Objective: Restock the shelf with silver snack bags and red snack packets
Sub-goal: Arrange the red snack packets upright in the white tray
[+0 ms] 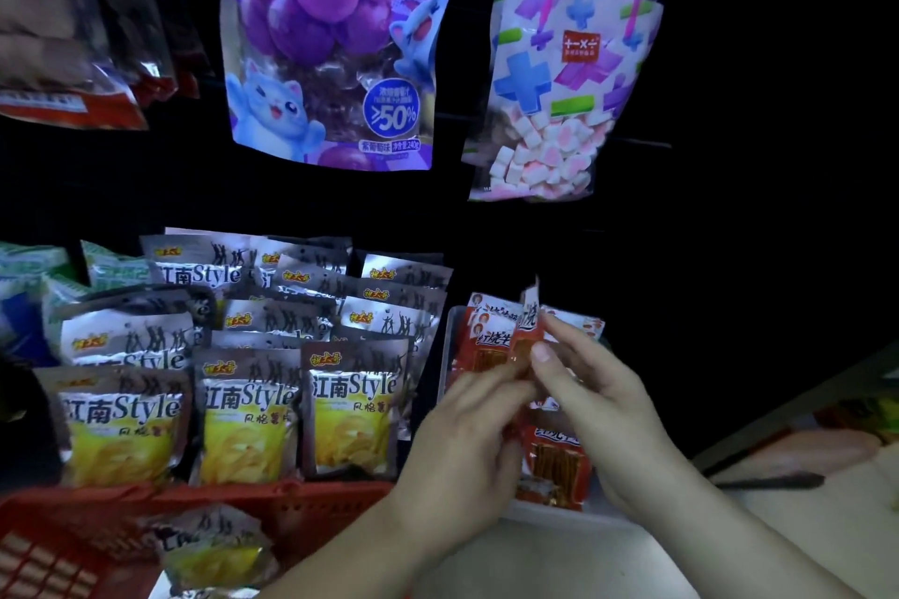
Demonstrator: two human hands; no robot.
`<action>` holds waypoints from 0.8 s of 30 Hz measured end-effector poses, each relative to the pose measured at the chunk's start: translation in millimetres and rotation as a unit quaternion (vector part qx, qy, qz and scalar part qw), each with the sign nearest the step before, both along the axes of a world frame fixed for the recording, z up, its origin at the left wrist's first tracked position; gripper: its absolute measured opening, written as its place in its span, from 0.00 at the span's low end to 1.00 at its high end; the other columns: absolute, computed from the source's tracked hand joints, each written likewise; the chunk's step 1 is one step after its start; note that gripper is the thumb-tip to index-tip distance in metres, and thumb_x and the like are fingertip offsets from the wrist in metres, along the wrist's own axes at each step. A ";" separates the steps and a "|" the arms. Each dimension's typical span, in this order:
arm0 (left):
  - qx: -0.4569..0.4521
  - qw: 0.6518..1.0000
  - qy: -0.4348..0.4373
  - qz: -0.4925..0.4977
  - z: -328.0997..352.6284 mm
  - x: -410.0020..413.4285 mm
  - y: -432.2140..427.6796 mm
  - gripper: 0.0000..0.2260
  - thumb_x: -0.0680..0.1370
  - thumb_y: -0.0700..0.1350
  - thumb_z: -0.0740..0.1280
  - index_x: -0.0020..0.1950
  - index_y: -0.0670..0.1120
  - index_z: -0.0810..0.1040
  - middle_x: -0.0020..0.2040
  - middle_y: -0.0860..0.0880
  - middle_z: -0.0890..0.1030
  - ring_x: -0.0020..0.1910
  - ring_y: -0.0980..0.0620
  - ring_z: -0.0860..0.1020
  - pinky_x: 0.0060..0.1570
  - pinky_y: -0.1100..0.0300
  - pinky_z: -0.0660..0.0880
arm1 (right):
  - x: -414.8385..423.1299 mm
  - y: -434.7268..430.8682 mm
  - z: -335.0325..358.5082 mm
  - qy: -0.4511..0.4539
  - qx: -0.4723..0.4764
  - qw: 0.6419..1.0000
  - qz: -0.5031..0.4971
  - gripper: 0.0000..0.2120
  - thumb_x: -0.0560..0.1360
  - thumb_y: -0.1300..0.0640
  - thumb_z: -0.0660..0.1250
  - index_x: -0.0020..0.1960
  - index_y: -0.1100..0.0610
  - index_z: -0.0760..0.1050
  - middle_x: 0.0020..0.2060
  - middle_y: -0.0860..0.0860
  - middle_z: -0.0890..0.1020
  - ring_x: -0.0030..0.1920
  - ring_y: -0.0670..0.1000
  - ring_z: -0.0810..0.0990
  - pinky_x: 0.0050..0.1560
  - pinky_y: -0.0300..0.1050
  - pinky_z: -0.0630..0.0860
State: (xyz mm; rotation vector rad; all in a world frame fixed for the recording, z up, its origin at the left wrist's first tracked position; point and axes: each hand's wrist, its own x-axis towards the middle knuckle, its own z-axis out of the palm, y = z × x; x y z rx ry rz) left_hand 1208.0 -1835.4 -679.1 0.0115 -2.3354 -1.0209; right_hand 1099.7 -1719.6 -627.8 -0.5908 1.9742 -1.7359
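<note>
- On my feed the red snack packet (pixel 529 336) stands upright just above the clear tray (pixel 450 345) at the right of the shelf, apparently being squared up before it slots in.
- Both hands grip it: the right hand (pixel 598 404) has its thumb and fingers pinched on the top edge, and the left hand (pixel 467 433) has its fingers curled on the lower part, I think; blur hides the contact.
- The tray holds more red packets: at least three behind the hands and one in front.
- The silver snack bags (pixel 253 404) stand left of the tray, faces forward, three across the front row, with overlapped rows behind.
- One more silver bag (pixel 214 545) lies in the red basket (pixel 301 506) below, probably waiting as stock.
- Two bags hang above: one purple grape bag (pixel 335 39) and one marshmallow bag (pixel 559 78).
</note>
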 end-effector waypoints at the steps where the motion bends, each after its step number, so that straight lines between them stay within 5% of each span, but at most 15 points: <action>1: 0.013 1.000 -0.001 -0.013 -0.9 -0.2 3.0 0.21 0.75 0.36 0.67 0.66 0.52 0.76 0.75 0.58 0.71 0.68 0.54 0.74 0.65 0.54 0.73 | -2.8 0.0 -1.2 0.000 0.003 1.000 -0.014 0.18 0.76 0.52 0.73 0.65 0.41 0.79 0.56 0.44 0.85 0.57 0.46 0.85 0.58 0.51 0.82; 4: 0.070 0.995 -0.041 -0.064 -3.6 2.7 7.6 0.12 0.77 0.41 0.68 0.58 0.54 0.77 0.74 0.65 0.69 0.70 0.61 0.71 0.67 0.62 0.69 | -11.0 3.8 -6.9 0.000 0.029 0.998 -0.058 0.17 0.79 0.58 0.72 0.66 0.46 0.78 0.56 0.48 0.86 0.54 0.50 0.86 0.53 0.53 0.82; 8: 0.338 0.938 -0.064 -0.032 -9.5 -8.2 1.1 0.07 0.80 0.40 0.70 0.50 0.50 0.75 0.63 0.60 0.80 0.62 0.58 0.79 0.60 0.57 0.78 | -14.1 6.3 -7.5 -0.024 0.035 0.994 -0.100 0.10 0.83 0.67 0.61 0.57 0.57 0.79 0.44 0.54 0.88 0.37 0.50 0.86 0.31 0.42 0.80; 10: 0.379 0.923 -0.034 0.055 -15.1 -18.3 -8.0 0.10 0.78 0.38 0.73 0.50 0.47 0.74 0.60 0.59 0.80 0.57 0.56 0.82 0.55 0.58 0.80 | -15.0 6.4 -9.3 -0.056 0.028 0.994 -0.092 0.09 0.84 0.66 0.60 0.55 0.60 0.79 0.43 0.56 0.88 0.39 0.52 0.87 0.32 0.45 0.81; 13: 0.455 0.887 -0.071 0.041 -12.9 -27.1 -17.6 0.13 0.76 0.34 0.74 0.53 0.42 0.73 0.49 0.45 0.84 0.50 0.49 0.84 0.51 0.54 0.83 | -18.6 5.8 -14.1 -0.105 0.026 0.992 -0.072 0.06 0.83 0.65 0.62 0.56 0.61 0.78 0.46 0.59 0.87 0.46 0.59 0.87 0.43 0.58 0.84; 17: 0.374 0.919 -0.121 0.030 -20.3 -33.7 -28.2 0.12 0.78 0.42 0.74 0.51 0.55 0.74 0.45 0.54 0.80 0.45 0.52 0.81 0.46 0.57 0.81 | -37.6 13.8 -12.7 -0.070 0.031 0.994 -0.074 0.09 0.78 0.62 0.71 0.58 0.57 0.79 0.51 0.59 0.86 0.54 0.61 0.85 0.53 0.58 0.82; 20: 0.332 0.933 -0.140 0.012 -28.3 -39.2 -31.5 0.13 0.78 0.43 0.73 0.50 0.57 0.72 0.45 0.55 0.79 0.46 0.53 0.80 0.46 0.55 0.81 | -46.4 14.8 -11.1 0.004 0.045 0.997 -0.064 0.20 0.77 0.60 0.73 0.66 0.48 0.75 0.49 0.53 0.87 0.49 0.53 0.87 0.46 0.52 0.84; 22: 0.283 0.946 -0.158 0.026 -33.9 -44.4 -32.6 0.12 0.78 0.46 0.73 0.51 0.57 0.71 0.44 0.51 0.80 0.45 0.48 0.81 0.46 0.49 0.81 | -53.5 9.4 -16.5 0.066 0.084 0.993 -0.057 0.17 0.78 0.57 0.73 0.64 0.43 0.75 0.50 0.51 0.87 0.45 0.50 0.87 0.39 0.45 0.83; 24: 0.240 0.955 -0.167 0.056 -43.3 -48.9 -35.7 0.11 0.79 0.48 0.72 0.51 0.58 0.70 0.41 0.54 0.80 0.39 0.53 0.81 0.39 0.51 0.81 | -66.3 0.6 -24.6 0.124 0.160 0.979 -0.026 0.13 0.80 0.53 0.71 0.63 0.44 0.77 0.56 0.50 0.84 0.42 0.52 0.87 0.37 0.45 0.83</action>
